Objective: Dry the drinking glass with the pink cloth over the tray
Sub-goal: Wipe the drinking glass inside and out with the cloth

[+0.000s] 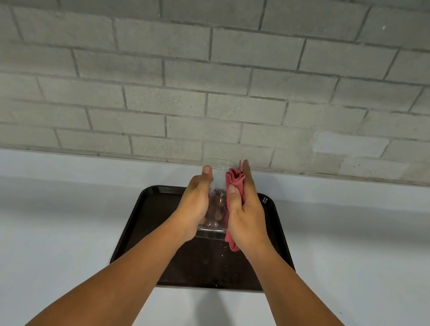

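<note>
We see one white bench (30,218) carrying one black tray (142,224). Above the tray, our left hand (194,204) has its grip around one clear drinking glass (216,191), while our right hand (247,216) presses one pink cloth (234,184) against its side.

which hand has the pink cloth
The right hand presses the pink cloth against the side of the glass; the left hand grips the bare glass only.
</note>
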The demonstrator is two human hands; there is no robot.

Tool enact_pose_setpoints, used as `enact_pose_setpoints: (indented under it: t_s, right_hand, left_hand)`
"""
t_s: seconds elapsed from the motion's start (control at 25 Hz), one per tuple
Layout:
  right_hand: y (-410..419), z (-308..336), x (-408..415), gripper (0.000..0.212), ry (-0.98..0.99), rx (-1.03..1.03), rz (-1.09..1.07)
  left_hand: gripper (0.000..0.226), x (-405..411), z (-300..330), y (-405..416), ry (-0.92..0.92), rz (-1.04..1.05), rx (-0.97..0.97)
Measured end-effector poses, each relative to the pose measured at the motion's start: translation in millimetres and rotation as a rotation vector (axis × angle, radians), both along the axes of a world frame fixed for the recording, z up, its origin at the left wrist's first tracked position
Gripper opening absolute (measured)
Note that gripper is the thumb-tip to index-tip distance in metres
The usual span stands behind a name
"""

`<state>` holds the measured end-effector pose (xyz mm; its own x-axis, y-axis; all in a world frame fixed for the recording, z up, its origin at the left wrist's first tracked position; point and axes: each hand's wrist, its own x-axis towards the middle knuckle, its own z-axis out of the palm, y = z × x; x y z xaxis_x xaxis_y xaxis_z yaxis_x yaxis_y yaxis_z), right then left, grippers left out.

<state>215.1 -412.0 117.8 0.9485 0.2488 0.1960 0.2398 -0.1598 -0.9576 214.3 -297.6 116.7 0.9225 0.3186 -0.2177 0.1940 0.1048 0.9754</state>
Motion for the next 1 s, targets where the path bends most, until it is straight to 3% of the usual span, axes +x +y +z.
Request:
enact_pose_setpoints:
  t_s: [0.32, 0.64, 0.8, 1.0]
  right_hand:
    - [-6.7, 4.1, -4.7, 0.059, -0.091, 0.059, -0.009]
    - [-4.2, 1.1, -6.6, 0.05, -0.195, -0.116, 0.107]
    - [2.0, 0.2, -5.0, 0.051, -0.19, -0.15, 0.047]
    - [3.7, -0.2, -13.8, 0.051, -0.174, -0.147, 0.055]
  left_hand:
    - [0.075, -4.0, 8.6, 6.6, 0.021, 0.042, -0.075]
    - [0.108, -9.3, 8.4, 7.0, 0.035, 0.044, -0.135]
    - [0.08, -14.4, 13.3, 5.6, 0.044, 0.039, -0.119]
    - [0.07, -17.2, 11.5, 5.5, 0.039, 0.038, -0.103]
